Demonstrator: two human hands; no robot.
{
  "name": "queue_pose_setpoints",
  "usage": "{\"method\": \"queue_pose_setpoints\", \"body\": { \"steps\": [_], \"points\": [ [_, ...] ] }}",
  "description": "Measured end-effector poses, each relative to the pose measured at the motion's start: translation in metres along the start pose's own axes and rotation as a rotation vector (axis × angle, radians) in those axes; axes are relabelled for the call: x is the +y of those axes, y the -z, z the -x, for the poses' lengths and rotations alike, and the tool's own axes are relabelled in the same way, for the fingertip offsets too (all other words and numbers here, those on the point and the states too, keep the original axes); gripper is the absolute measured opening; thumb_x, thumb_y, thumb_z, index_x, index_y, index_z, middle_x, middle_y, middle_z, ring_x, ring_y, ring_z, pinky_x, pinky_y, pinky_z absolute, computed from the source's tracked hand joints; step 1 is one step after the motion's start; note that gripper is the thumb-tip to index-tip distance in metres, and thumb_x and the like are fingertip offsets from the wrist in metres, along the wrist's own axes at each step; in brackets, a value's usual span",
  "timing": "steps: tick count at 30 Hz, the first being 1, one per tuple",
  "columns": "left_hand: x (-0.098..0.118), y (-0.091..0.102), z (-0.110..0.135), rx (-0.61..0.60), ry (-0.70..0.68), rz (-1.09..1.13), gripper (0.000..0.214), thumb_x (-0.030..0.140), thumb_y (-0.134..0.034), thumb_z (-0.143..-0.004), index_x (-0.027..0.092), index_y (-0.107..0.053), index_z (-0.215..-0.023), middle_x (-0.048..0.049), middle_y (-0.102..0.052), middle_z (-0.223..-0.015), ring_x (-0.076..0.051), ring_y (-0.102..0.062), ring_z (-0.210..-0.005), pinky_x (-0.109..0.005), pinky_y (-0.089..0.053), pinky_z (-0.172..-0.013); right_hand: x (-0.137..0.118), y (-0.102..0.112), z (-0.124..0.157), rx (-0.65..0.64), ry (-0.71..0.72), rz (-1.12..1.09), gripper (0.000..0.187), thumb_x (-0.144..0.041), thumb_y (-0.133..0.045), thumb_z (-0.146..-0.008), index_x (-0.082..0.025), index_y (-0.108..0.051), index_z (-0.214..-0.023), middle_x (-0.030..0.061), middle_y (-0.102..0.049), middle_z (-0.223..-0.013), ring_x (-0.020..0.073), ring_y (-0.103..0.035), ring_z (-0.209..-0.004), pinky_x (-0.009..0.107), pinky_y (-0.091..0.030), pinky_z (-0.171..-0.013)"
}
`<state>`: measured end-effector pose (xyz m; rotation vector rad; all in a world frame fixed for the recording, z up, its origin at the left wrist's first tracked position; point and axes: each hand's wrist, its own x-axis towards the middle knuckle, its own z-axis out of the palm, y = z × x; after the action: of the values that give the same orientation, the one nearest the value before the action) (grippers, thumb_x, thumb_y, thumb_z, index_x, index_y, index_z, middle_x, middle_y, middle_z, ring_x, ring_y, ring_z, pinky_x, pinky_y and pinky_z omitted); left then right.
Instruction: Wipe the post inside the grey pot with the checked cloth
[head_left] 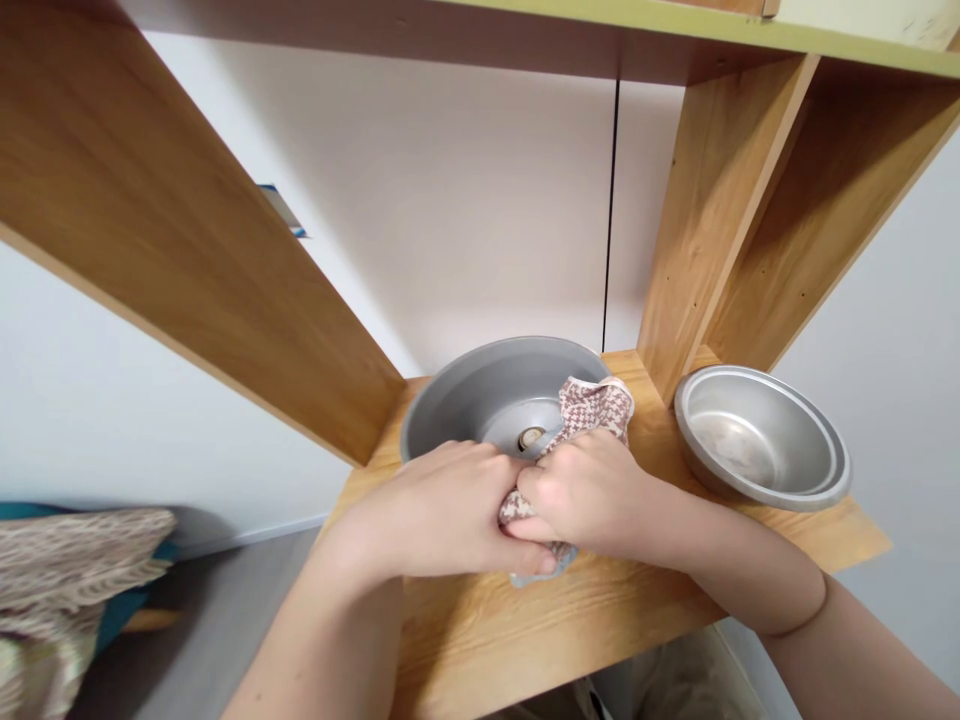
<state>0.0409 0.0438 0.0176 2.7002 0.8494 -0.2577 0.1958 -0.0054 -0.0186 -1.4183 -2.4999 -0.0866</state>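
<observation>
Both hands closed on a checked cloth (592, 415) at the near rim of a grey metal pot (480, 400) on the wooden shelf (540, 620). Left hand (442, 515) and right hand (581, 495) touched. Best to keep the cloth bunched tight, steadying the rim. Steel bowl (761, 445) stood apart, right.

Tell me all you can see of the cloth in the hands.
The cloth is soft fabric with a small brown-and-white check, crumpled into a bunch. Both hands clutch it: the left hand and right hand meet around its middle. Its upper end drapes over the near rim of the grey pot; a pale corner pokes out below the hands, above the wooden shelf.
</observation>
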Motion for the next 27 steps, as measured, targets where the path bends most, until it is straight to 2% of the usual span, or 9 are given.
{"method": "queue_pose_setpoints", "body": {
  "steps": [3, 7, 15, 17, 20, 22, 24, 27],
  "points": [
    [0.001, 0.001, 0.0, -0.008, 0.011, -0.021, 0.042, 0.063, -0.065, -0.071, 0.023, -0.062, -0.057, 0.0047, -0.055, -0.048, -0.011, -0.047, -0.046, -0.029, -0.025, -0.049, 0.004, 0.007, 0.0, -0.035, 0.036, -0.024, 0.041, -0.049, -0.057, -0.088, -0.021, -0.073, -0.063, 0.0027, -0.066, -0.056, 0.0144, -0.051, -0.052, 0.029, -0.018, -0.048],
    [0.004, 0.004, 0.001, -0.025, 0.027, -0.068, 0.045, 0.066, -0.062, -0.072, 0.024, -0.063, -0.058, 0.0038, -0.052, -0.048, -0.013, -0.047, -0.047, -0.029, -0.024, -0.049, 0.011, 0.009, 0.001, -0.036, 0.08, -0.009, 0.045, -0.056, -0.06, -0.086, -0.02, -0.073, -0.062, 0.003, -0.065, -0.056, 0.0139, -0.049, -0.052, 0.03, -0.016, -0.05],
    [0.003, 0.006, 0.002, -0.05, 0.012, -0.166, 0.04, 0.066, -0.068, -0.068, 0.026, -0.067, -0.066, 0.0017, -0.06, -0.055, -0.017, -0.053, -0.052, -0.03, -0.028, -0.051, 0.018, 0.01, 0.004, -0.037, 0.109, 0.015, 0.053, -0.068, -0.063, -0.081, -0.018, -0.072, -0.066, 0.0048, -0.067, -0.062, 0.0144, -0.051, -0.055, 0.03, -0.016, -0.052],
    [0.002, 0.005, 0.002, -0.043, 0.023, -0.217, 0.04, 0.065, -0.065, -0.071, 0.025, -0.068, -0.067, -0.0008, -0.063, -0.06, -0.019, -0.056, -0.055, -0.03, -0.03, -0.051, 0.019, 0.009, 0.005, -0.027, 0.135, 0.02, 0.057, -0.071, -0.062, -0.08, -0.016, -0.07, -0.07, 0.0045, -0.067, -0.063, 0.0143, -0.052, -0.056, 0.03, -0.016, -0.053],
    [0.0, 0.002, 0.002, -0.038, 0.023, -0.267, 0.035, 0.056, -0.057, -0.081, 0.024, -0.068, -0.07, -0.0037, -0.066, -0.065, -0.02, -0.059, -0.058, -0.031, -0.034, -0.053, 0.02, 0.01, 0.008, -0.004, 0.166, 0.0, 0.061, -0.074, -0.055, -0.082, -0.014, -0.067, -0.074, 0.0041, -0.066, -0.066, 0.0149, -0.053, -0.058, 0.03, -0.021, -0.054],
    [0.0, 0.001, 0.002, -0.03, 0.026, -0.285, 0.033, 0.054, -0.055, -0.083, 0.024, -0.068, -0.075, -0.0046, -0.067, -0.067, -0.021, -0.06, -0.06, -0.031, -0.035, -0.054, 0.023, 0.014, 0.01, 0.006, 0.186, -0.029, 0.062, -0.073, -0.052, -0.084, -0.013, -0.065, -0.08, 0.0054, -0.066, -0.073, 0.0162, -0.055, -0.064, 0.029, -0.03, -0.06],
    [0.001, 0.002, 0.003, -0.019, 0.031, -0.283, 0.033, 0.054, -0.053, -0.083, 0.025, -0.069, -0.083, -0.0047, -0.068, -0.069, -0.023, -0.062, -0.062, -0.032, -0.037, -0.055, 0.026, 0.021, 0.014, 0.003, 0.2, -0.052, 0.058, -0.069, -0.056, -0.085, -0.012, -0.064, -0.086, 0.0069, -0.066, -0.081, 0.0181, -0.057, -0.074, 0.031, -0.036, -0.07],
    [0.003, 0.003, 0.003, -0.013, 0.015, -0.257, 0.031, 0.051, -0.05, -0.086, 0.027, -0.069, -0.091, -0.0038, -0.069, -0.072, -0.023, -0.064, -0.066, -0.032, -0.038, -0.058, 0.03, 0.029, 0.019, -0.027, 0.171, -0.034, 0.046, -0.06, -0.063, -0.084, -0.014, -0.064, -0.083, 0.0065, -0.066, -0.085, 0.0209, -0.058, -0.085, 0.033, -0.037, -0.08]
  ]
}}
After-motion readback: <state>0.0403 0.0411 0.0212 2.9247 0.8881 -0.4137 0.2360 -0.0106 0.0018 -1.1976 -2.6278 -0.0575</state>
